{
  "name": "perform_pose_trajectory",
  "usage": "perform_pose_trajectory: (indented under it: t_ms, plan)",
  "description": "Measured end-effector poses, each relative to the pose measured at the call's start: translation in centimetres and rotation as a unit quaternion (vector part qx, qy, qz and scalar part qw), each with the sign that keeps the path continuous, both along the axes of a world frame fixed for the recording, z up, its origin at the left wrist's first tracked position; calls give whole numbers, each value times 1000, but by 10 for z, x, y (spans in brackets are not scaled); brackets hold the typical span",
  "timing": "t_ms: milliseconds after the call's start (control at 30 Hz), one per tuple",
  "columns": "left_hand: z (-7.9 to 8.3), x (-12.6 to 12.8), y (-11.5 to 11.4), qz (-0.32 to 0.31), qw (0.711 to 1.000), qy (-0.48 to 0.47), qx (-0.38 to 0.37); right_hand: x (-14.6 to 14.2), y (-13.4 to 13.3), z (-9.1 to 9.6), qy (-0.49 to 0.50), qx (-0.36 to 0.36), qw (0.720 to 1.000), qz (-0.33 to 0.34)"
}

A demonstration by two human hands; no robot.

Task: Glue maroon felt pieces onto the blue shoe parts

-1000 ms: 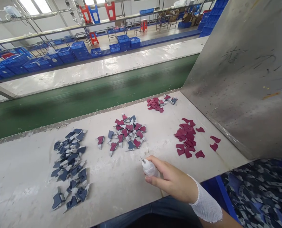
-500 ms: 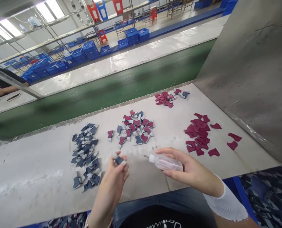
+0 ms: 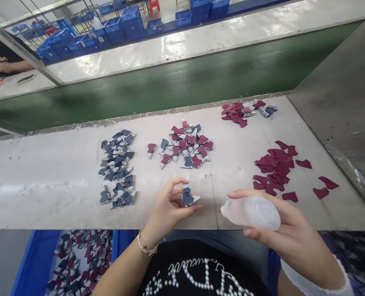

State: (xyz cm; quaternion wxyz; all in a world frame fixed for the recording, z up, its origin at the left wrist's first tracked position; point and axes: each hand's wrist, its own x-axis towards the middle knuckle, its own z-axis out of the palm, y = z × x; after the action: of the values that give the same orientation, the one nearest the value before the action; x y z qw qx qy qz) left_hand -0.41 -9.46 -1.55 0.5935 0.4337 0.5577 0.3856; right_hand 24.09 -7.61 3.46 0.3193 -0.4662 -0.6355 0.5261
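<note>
On my head-camera feed, the person's left hand [image 3: 170, 209], with a beaded bracelet at the wrist, is raised off the white bench top [image 3: 47, 181], its thumb and fingertips pinched closed on a small slate-blue shaped piece with a pale tab [image 3: 188, 197]. That piece is out of the piles, held just above the bench. The right hand [image 3: 293, 230], in a white mesh sleeve, is wrapped closed around a translucent plastic squeeze bottle [image 3: 251, 212], lying on its side with its tapered end toward the held piece, close but not touching; I cannot make out the nozzle. On the bench I see a heap of slate-blue pieces [image 3: 117, 168], a mixed blue-and-crimson heap [image 3: 185, 146], scattered flat crimson cut pieces [image 3: 274, 168] and a smaller crimson cluster [image 3: 237, 113]. A blue crate of assembled pieces [image 3: 36, 263] sits below the bench edge, and a green conveyor belt [image 3: 170, 86] runs beyond it. A co-worker's forearm [image 3: 6, 68] rests across the belt.
</note>
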Motion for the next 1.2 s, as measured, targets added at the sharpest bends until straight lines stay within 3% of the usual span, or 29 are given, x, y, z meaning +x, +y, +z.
perform_pose_trajectory:
  t_ms: [133, 300, 400, 533, 767, 1200]
  plan:
    - [-7, 5, 1, -36, 998, 52, 27, 2, 1, -1, -2, 79, 997, -1]
    - [-9, 8, 5, -54, 996, 73, 25, -7, -2, 0, 22, 32, 999, -28]
    - [-8, 10, 6, -34, 998, 59, 11, -15, -2, 5, 30, -12, 999, 20]
    - [-7, 12, 4, -53, 997, 53, 16, -22, 2, 9, -14, 44, 995, 84]
    - [3, 13, -5, -56, 991, 114, 49, -36, -2, 12, -70, 116, 990, 41]
    - [12, 11, -15, -65, 984, 121, 118, -44, -4, 23, -90, 147, 984, 47]
